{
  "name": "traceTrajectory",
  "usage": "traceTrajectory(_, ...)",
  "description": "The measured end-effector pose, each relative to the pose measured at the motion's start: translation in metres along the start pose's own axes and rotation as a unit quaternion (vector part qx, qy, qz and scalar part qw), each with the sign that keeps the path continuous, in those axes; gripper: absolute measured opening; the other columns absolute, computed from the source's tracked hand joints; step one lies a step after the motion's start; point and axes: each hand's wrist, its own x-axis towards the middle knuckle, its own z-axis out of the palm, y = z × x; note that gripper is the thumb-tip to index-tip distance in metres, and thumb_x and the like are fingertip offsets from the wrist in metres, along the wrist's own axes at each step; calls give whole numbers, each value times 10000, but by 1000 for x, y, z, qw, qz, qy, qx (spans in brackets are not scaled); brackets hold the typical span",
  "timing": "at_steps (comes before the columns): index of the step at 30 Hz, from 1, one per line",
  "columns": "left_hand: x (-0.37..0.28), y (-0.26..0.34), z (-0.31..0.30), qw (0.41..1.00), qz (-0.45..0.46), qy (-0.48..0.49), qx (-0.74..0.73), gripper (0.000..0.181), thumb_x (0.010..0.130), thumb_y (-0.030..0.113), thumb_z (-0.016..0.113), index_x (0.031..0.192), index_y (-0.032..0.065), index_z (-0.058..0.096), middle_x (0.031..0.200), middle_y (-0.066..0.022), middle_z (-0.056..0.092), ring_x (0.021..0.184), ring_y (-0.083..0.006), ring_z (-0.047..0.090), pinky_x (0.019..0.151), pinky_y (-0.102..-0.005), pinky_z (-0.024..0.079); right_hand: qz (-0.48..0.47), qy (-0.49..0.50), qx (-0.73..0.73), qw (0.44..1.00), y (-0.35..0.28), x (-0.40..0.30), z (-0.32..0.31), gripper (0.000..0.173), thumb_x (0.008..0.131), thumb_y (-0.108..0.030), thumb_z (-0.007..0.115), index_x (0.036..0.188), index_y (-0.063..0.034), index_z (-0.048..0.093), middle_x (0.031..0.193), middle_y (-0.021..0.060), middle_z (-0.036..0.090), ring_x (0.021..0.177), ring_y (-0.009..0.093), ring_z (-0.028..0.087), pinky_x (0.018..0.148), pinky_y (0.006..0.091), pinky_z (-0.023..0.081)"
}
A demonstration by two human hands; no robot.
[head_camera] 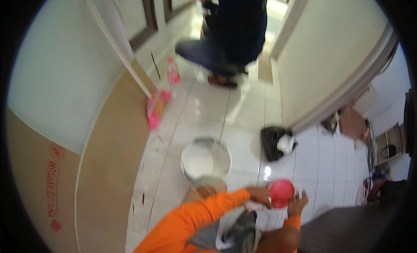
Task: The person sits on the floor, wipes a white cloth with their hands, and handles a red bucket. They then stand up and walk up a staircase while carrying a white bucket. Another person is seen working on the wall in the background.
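Low at right of centre, a red plastic bowl or small tub (pixel 281 191) lies between my two hands. My left hand (pixel 260 197), in an orange sleeve, is at its left side; whether it grips the rim is unclear. At the lower right of the tub is my right hand (pixel 297 202), fingers apart, its thumb side close to the rim. A round white bucket (pixel 203 161) holding pale material, with a smeared inner wall, stands on the tiles by my knee. Dark cloth or plastic (pixel 241 230) lies near my legs.
A person in dark clothes (pixel 228 34) crouches ahead. A plastic bottle (pixel 173 72) and a pink bag (pixel 158 108) are near the left wall. Gypsum boards (pixel 114 148) lean at left. A black plastic bag (pixel 273 143) lies beside the right wall's end (pixel 309 73).
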Motion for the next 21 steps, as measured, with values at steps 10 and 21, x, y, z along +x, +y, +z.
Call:
traceTrajectory(10,-5,43,-54,986,37,143,-80,545,838,438,748,1110,-27,670,961,-156,711,852,-244,664,765,-363,519,-41,186,-27,981,-51,-83,17,432,938,-423,640,1161,-167,372,820,63,459,446,116,356,347,265,271)
traceTrajectory(21,11,56,-62,965,39,201,-165,541,857,467,727,1000,-49,650,857,-148,688,740,-227,646,675,-360,517,-41,218,-60,973,-29,-60,-40,471,934,-419,648,1211,-145,383,829,73,477,505,134,402,382,286,322)
